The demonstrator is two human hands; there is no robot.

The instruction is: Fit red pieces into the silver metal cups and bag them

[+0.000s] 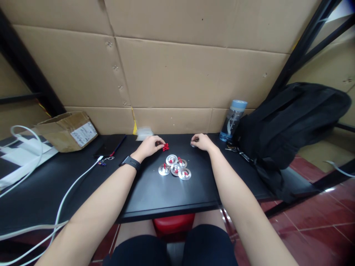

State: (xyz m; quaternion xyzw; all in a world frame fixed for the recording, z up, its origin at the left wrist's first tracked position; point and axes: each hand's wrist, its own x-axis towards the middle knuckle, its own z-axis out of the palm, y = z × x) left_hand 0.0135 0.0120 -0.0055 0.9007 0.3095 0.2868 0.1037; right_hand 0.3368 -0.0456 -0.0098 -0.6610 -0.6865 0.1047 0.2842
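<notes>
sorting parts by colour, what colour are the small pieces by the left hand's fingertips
Red: the small plastic-looking pieces at the left hand fingertips, seen in the head view.

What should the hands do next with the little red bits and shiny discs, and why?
Probably the left hand should pinch one red piece from the pile at its fingertips and carry it toward the right hand, which seems to hold a small silver disc. The five discs lying between the hands already have red centres.

We saw red pieces [165, 147] at our left hand [148, 146]. Silver discs [174, 167] with red centres lay between our hands on the black table [155, 192].
</notes>
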